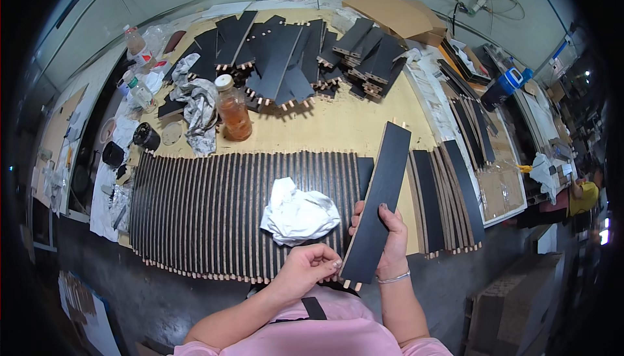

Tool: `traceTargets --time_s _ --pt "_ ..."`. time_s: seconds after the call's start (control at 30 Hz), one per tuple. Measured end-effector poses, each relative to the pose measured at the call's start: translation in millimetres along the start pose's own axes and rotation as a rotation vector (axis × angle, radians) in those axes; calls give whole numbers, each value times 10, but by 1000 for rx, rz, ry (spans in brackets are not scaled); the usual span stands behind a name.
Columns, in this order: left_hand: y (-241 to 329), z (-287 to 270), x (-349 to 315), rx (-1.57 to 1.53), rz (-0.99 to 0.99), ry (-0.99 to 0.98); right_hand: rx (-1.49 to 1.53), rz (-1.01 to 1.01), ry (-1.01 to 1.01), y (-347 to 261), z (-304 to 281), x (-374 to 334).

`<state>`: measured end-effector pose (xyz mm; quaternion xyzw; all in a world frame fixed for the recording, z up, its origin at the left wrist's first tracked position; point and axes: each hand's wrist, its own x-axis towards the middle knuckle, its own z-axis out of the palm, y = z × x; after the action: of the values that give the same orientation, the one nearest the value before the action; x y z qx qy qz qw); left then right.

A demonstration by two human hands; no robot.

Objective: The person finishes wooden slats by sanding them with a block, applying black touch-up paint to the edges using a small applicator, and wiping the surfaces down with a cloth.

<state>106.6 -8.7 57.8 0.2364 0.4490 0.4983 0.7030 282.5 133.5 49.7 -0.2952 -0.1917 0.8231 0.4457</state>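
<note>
A long black board [383, 187] with pale wooden dowels at both ends stands tilted in front of me. My right hand [392, 242] is wrapped round its lower half, thumb on the dark face and fingers behind the left edge. My left hand [311, 269] is closed in a pinch beside the board's lower left edge; what its fingertips hold, if anything, is too small to make out. A crumpled white cloth [299, 214] lies above my left hand, on a long row of black boards [214, 213] packed side by side on edge.
Loose black boards [279, 60] are heaped at the back of the table [325, 136]. A jar of orange-brown liquid [234, 112], a stained rag [200, 112] and bottles [138, 47] stand or lie at the left. More boards [442, 193] lie at the right, near a blue jug [504, 88].
</note>
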Motion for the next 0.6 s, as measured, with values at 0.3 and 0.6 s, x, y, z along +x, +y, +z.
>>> traceTargets --time_s 0.3,0.6 --pt "884 -1508 -620 172 209 202 -70 45 -44 763 793 -9" --pt "2387 -5533 -978 1108 609 1138 -60 30 58 1838 1752 21"
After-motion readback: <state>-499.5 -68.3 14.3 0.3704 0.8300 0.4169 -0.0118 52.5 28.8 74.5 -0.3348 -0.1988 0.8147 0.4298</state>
